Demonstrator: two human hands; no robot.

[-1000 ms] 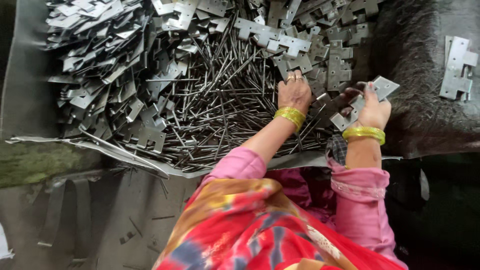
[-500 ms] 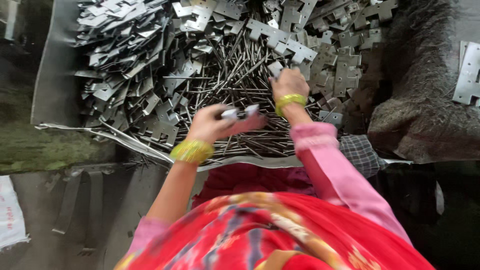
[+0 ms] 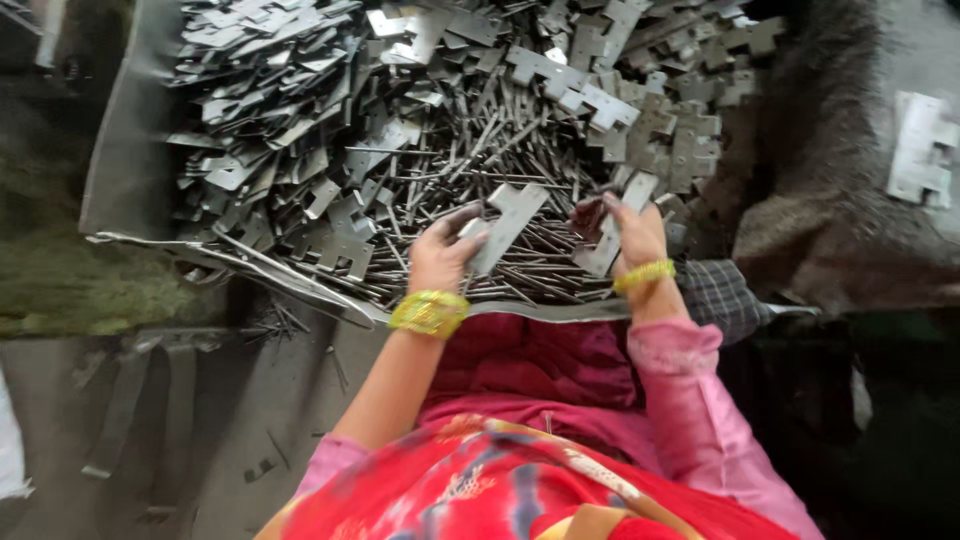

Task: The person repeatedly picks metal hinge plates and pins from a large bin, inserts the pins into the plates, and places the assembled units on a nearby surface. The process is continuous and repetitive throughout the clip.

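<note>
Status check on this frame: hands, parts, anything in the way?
Left hand grips flat metal plate. Right hand grips second plate. Rod pile beneath; nothing between hands.

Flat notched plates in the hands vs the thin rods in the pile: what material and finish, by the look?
Plate in the left hand: looks like stamped sheet steel, bare dull grey, thin with crisp cut edges. Plate in the right hand: same look. Rods: likely steel wire pins, darker grey, straight and slim with faint glints. No paint visible; any plating can't be told from this view.
</note>
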